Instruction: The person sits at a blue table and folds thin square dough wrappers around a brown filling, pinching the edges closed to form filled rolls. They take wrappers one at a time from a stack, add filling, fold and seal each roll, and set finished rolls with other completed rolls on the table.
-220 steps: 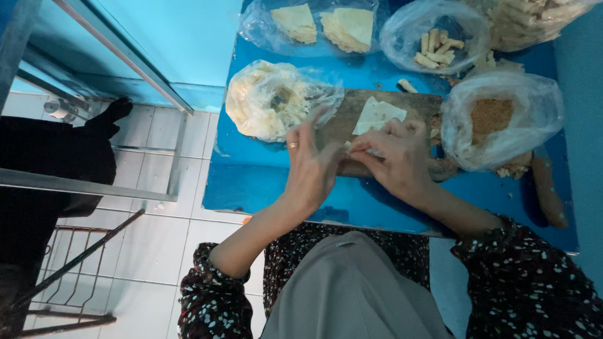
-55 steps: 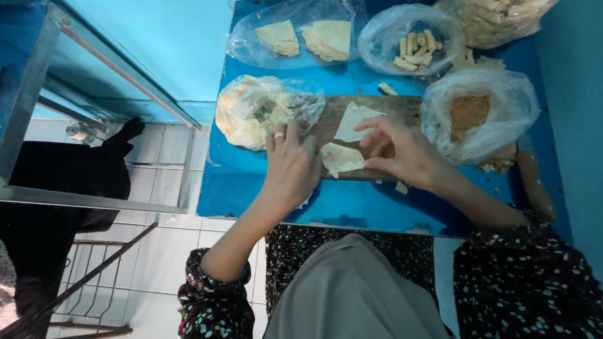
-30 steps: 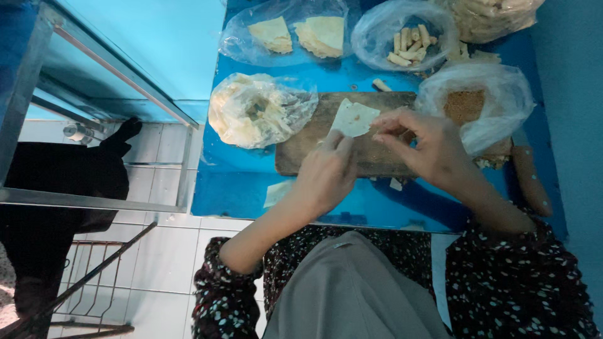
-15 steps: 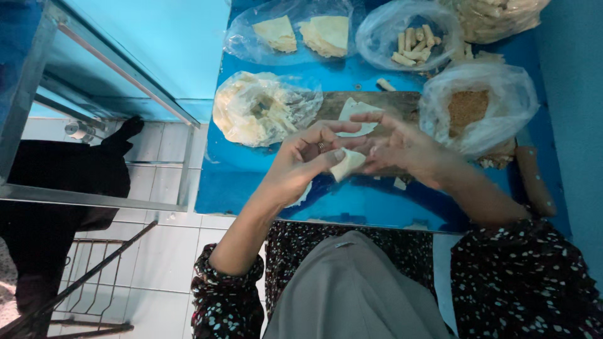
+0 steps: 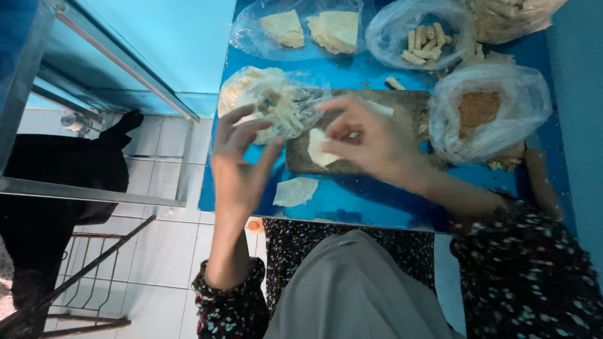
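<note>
At the far left of the frame, a tiled floor (image 5: 163, 251) and a metal rail (image 5: 94, 193) border the blue surface (image 5: 370, 210). Left of centre, the left hand (image 5: 242, 166) is raised with fingers spread and slightly curled, open and holding nothing; it hovers just in front of a crumpled plastic bag of thin pastry sheets (image 5: 270, 107), which it appears nearest to. Below it, a loose pastry scrap (image 5: 295, 191) lies flat on the surface near the front edge. At centre, the right hand (image 5: 370, 141) pinches a small pale pastry piece (image 5: 319, 147) between thumb and fingertips, held just above a dark wooden board (image 5: 352, 160). The step in hand appears to be shaping or folding this piece; the next move would call for the free hand to close in beside it. To the right sits a bag of brown filling (image 5: 480, 113); at upper centre, a bag of finished rolls (image 5: 424, 44).
</note>
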`<state>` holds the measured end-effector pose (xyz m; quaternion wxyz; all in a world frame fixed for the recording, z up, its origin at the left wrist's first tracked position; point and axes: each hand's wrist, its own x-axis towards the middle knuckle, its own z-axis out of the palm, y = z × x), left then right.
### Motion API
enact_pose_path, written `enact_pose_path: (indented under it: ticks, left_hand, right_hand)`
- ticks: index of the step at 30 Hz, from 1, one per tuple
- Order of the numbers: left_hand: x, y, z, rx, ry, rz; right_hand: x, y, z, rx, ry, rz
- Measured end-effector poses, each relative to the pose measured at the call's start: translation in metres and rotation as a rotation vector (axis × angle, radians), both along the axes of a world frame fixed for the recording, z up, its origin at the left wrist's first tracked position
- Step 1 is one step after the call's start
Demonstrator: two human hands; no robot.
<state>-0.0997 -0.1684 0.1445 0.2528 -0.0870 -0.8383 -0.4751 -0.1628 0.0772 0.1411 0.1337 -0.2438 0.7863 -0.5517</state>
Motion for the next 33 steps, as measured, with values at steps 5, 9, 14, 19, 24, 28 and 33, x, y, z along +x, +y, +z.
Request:
enact_pose_path:
  ticks: [5, 9, 14, 19, 24, 28, 33]
  left_hand:
    - [0.013, -0.015, -0.009, -0.077, 0.015, 0.026]
    - [0.018, -0.031, -0.022, -0.101, -0.098, -0.033]
    - [0.013, -0.033, -0.027, -0.111, -0.082, -0.025]
    - [0.011, -0.009, -0.018, -0.105, -0.019, -0.165]
    - [0.009, 0.004, -0.014, -0.025, -0.009, -0.087]
    - [0.008, -0.010, -0.023, -0.026, 0.009, -0.020]
    - [-0.001, -0.029, -0.029, -0.039, -0.090, -0.077]
  right_hand:
    - [-0.006, -0.020, -0.008, 0.389, 0.478, -0.028]
    - [0.003, 0.035, 0.002, 0.569, 0.451, -0.093]
    - [0.017, 0.075, 0.032, 0.895, 0.270, -0.300]
    - [0.034, 0.043, 0.049, 0.417, 0.303, -0.181]
    - [0.017, -0.025, 0.007, 0.234, 0.324, -0.017]
    - [0.012, -0.013, -0.011, 0.420, 0.463, -0.022]
    - [0.030, 0.056, 0.013, 0.782, 0.250, -0.216]
